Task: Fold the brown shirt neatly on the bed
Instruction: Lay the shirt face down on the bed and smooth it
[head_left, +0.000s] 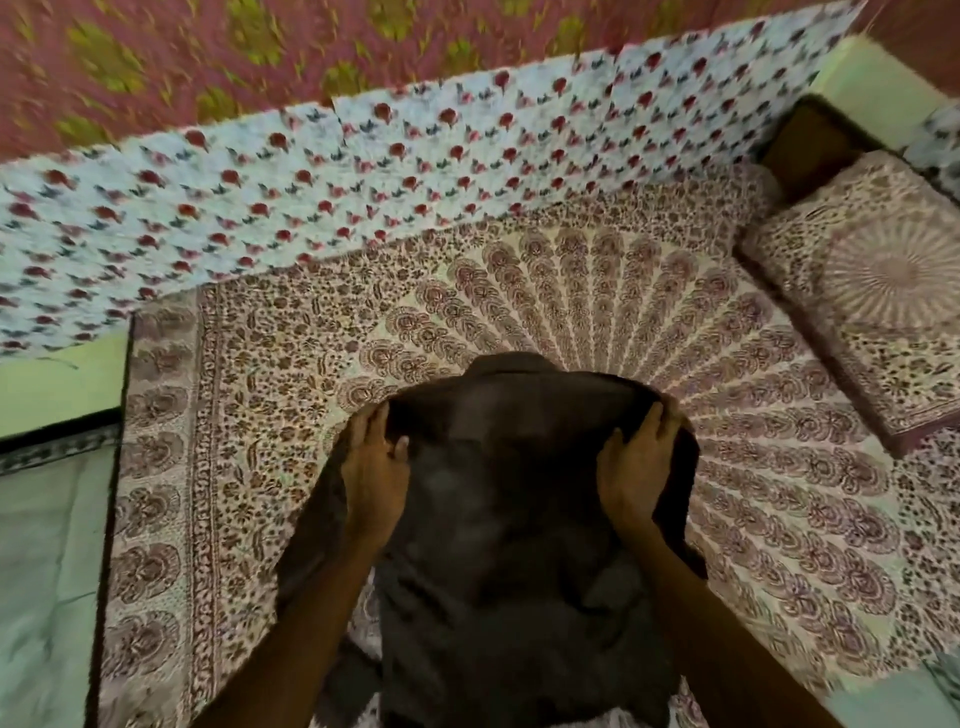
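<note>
A person's two hands grip a brown shirt (509, 519) by its shoulders over a bed (249, 395), seen from a head-worn camera looking down. The left hand (374, 457) holds the shirt's left-hand shoulder, its fingers (371, 423) wrapped over the top fold of the cloth and its thumb (399, 446) pressed on the side facing the camera. The right hand (636, 457) mirrors it at the opposite shoulder, with the fingers (655, 422) curled over the edge and the cloth pinched beneath them. Both forearms reach in from the bottom of the frame, roughly parallel, one on each side of the garment's body.

The shirt is spread between the hands at the middle of the bed, with its collar (511, 364) pointing away towards the far wall. Its body runs down towards the camera and out of the bottom edge. A sleeve (311, 525) hangs outside the left forearm, and another fold of dark cloth (685, 483) drops outside the right wrist. Whether the shoulder line rests on the sheet or is lifted just off it cannot be told from this angle.

The bed carries a sheet printed with a fan-shaped mandala in maroon and brown on cream. A pillow (872, 291) in matching print lies at the right end. Along the far side stands a pale blue wall covering (363, 171) dotted with red flowers. Above it is a pink cloth (156, 62) with green motifs, blurred. A strip of grey floor (47, 545) shows at the left.
</note>
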